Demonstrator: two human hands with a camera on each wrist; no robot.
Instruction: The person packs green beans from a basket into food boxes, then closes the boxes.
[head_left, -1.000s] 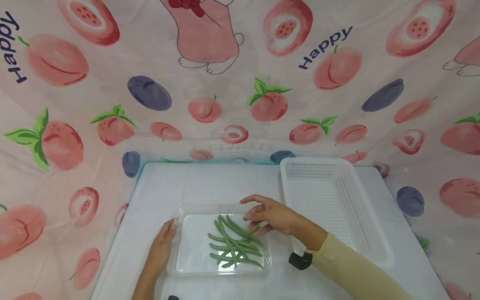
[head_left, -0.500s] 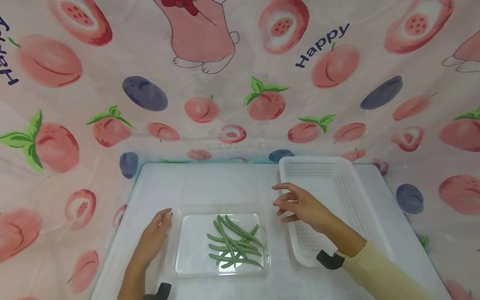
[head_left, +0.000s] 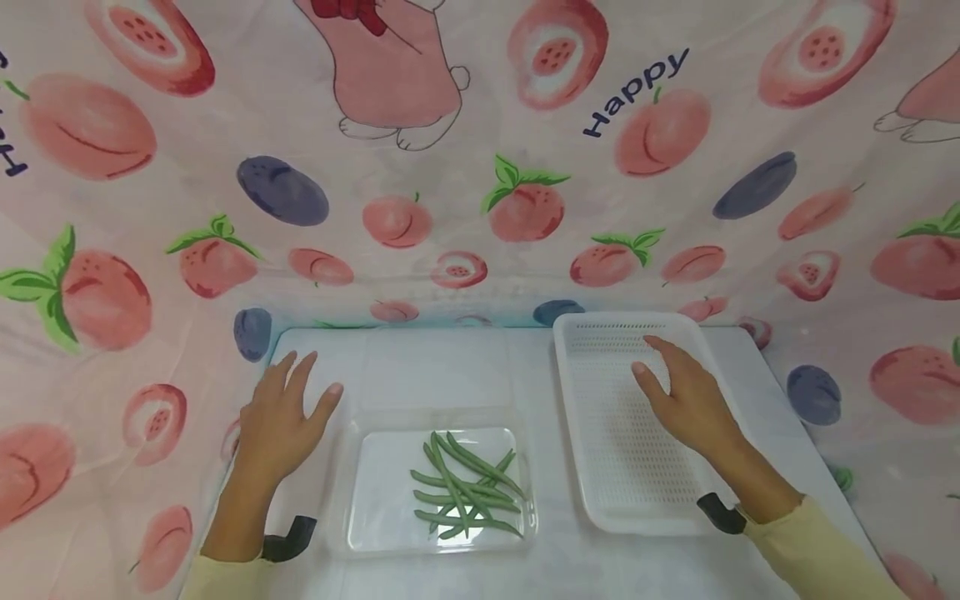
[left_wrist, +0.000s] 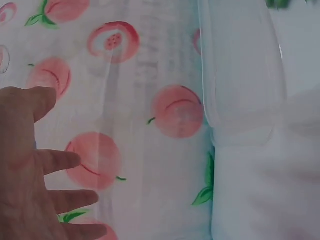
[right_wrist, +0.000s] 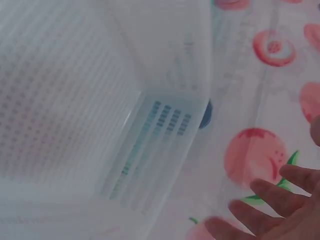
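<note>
Several green beans (head_left: 468,492) lie in a loose criss-cross pile on the right side of a clear plastic box (head_left: 378,500) in the head view. My left hand (head_left: 277,425) is raised to the left of that box, fingers spread and holding nothing. To the right, a white perforated basket (head_left: 615,433) stands on the table with nothing in it. Over the basket hovers my right hand (head_left: 690,400), its fingers extended and nothing in them. The left wrist view has the spread left hand (left_wrist: 30,170); the right wrist view has the right hand's fingers (right_wrist: 265,215) beyond the basket's edge.
The white table (head_left: 442,367) ends at the back and both sides against a hanging cloth (head_left: 450,200) printed with peaches. A strip of table separates the box from the basket. A black wrist strap piece (head_left: 288,540) juts from the left wrist.
My right hand has drawn away from the beans and moved right over the basket. My left hand has left the box's side and risen to the left with its fingers spread.
</note>
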